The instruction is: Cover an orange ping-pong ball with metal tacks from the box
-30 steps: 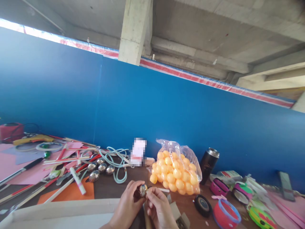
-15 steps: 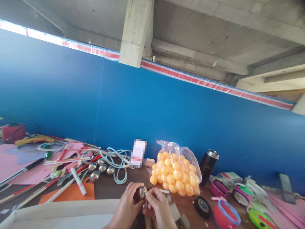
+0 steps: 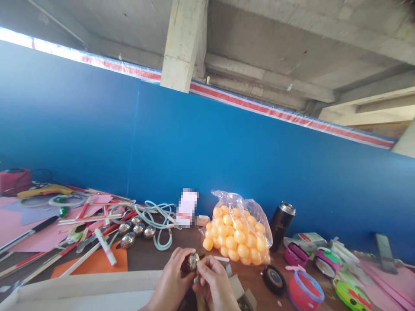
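One shiny silver ball (image 3: 193,261) sits in front of me, low in the view, over the dark brown table (image 3: 184,239). My left hand (image 3: 171,276) grasps it between thumb and curled fingers; my right hand (image 3: 215,280) has thumb and index finger drawn together at its side, but I can't tell if they pinch part of it or something tiny. Step in hand, my read: close fingertip work on the ball, left steadying, right fiddling. Next move probably calls for a firm left hold and fine right-hand control; a smooth ball could slip. Pale strip below my fingers, mostly hidden. Surface: crowded. Five more silver balls (image 3: 128,240) cluster left, by a light-blue cord (image 3: 163,248) and a white-and-pink marker (image 3: 105,247); orange paper (image 3: 94,265) lies behind the white tray (image 3: 87,283). Clear bag of orange plastic balls (image 3: 238,236) ahead, black thermos (image 3: 281,228) just right of it. Small cardboard box (image 3: 239,287) beside my right hand, then a black tape roll (image 3: 273,280) and a red, blue-rimmed tub (image 3: 304,294). Room: blue partition (image 3: 207,147), striped sheeting (image 3: 246,104) along its top, concrete pillar (image 3: 180,47) and bare concrete ceiling (image 3: 275,39) above.
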A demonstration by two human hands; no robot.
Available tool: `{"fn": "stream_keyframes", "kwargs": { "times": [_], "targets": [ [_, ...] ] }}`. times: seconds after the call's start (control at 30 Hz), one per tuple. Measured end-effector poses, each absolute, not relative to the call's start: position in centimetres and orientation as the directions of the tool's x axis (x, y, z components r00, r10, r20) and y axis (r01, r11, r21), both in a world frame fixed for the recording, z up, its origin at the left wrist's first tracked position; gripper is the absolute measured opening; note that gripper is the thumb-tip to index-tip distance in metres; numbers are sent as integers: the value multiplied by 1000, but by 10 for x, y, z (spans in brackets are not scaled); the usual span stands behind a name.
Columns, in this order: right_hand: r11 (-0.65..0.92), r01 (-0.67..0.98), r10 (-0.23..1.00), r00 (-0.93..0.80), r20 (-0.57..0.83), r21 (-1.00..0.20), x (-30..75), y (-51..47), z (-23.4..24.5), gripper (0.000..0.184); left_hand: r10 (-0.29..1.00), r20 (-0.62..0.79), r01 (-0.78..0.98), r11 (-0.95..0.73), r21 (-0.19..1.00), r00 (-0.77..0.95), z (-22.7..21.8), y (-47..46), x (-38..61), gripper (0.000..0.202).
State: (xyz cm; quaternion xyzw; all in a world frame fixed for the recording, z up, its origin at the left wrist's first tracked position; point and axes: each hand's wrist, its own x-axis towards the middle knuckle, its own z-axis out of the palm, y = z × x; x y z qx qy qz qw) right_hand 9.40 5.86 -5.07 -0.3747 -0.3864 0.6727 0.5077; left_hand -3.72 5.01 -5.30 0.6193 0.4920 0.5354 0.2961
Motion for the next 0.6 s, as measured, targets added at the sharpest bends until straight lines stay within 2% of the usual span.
{"fn": "stream_keyframes", "kwargs": {
  "times": [0.17, 0.37, 0.5, 0.6],
  "targets": [
    [-185, -398, 974, -194, -115, -899, 91, 57, -49, 47, 926, 374, 286, -347, 893, -46, -53, 48, -36, 36],
    [-158, -376, 980, -170, -99, -913, 94, 59, -44, 49, 925, 365, 234, -333, 913, -109, -62, 58, -36, 35],
    [-41, -122, 994, -110, -28, -992, 100, 62, -39, 50, 920, 364, 139, -345, 928, -145, -70, 68, -37, 40],
    [47, 117, 989, -148, 30, -992, 100, 60, -36, 36, 913, 374, 133, -355, 925, -165, -72, 71, -36, 40]
  ]
}}
